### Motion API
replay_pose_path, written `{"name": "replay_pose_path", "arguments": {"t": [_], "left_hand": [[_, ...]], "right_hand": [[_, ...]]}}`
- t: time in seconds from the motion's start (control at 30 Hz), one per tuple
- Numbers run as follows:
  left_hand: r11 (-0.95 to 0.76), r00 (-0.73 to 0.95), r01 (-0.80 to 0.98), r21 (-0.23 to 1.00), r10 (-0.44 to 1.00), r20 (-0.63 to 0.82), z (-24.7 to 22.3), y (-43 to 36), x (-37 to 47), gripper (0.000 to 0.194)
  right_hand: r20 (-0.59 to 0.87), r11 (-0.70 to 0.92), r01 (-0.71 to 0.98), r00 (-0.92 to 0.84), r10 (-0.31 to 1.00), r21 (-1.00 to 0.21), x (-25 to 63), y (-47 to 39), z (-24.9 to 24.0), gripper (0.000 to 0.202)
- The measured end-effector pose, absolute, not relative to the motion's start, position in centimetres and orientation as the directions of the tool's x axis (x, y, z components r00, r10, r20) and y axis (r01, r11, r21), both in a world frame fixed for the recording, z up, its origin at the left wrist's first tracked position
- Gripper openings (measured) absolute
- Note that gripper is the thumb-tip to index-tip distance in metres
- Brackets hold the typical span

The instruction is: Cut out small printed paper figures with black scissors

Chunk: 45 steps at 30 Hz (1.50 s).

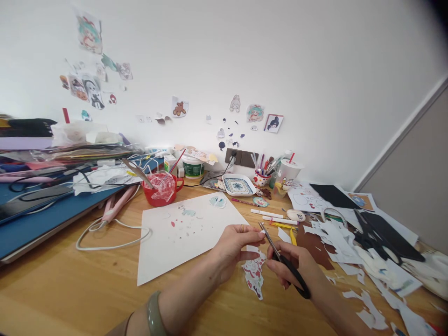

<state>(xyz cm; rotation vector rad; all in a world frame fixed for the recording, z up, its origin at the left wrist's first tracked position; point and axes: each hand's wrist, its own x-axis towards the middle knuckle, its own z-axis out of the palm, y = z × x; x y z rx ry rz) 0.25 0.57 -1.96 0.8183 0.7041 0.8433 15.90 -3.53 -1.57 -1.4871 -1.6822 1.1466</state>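
Observation:
My left hand [233, 245] pinches a small white scrap of paper [262, 232] between thumb and forefinger. Black-handled scissors [297, 278] are in my right hand [303, 259], their metal blades pointing up and left, close beside that scrap. Just below my left fingers is a cut-out paper [255, 276] with red, white and teal drawings; whether it rests on the table or hangs from the fingers I cannot tell. Farther back lies a large white sheet [157, 249] bearing tiny cut pieces and a teal-and-white cutout [218, 200].
Paper offcuts [371, 308], brown paper [315, 245] and larger black scissors [376, 238] cover the right side. White markers [267, 213] lie behind my hands. A red mug [159, 189], a square patterned dish [239, 185] and a drink cup [287, 175] line the back.

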Motion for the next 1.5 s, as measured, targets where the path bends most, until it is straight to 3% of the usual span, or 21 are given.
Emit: {"name": "replay_pose_path", "arguments": {"t": [1.5], "left_hand": [[0.433,0.450,-0.445,0.784,0.865,-0.222,-1.74,0.91,0.06,0.022]], "right_hand": [[-0.099,-0.016,0.444,-0.163,0.982,-0.896,16.10,-3.61,-0.97,0.015]]}}
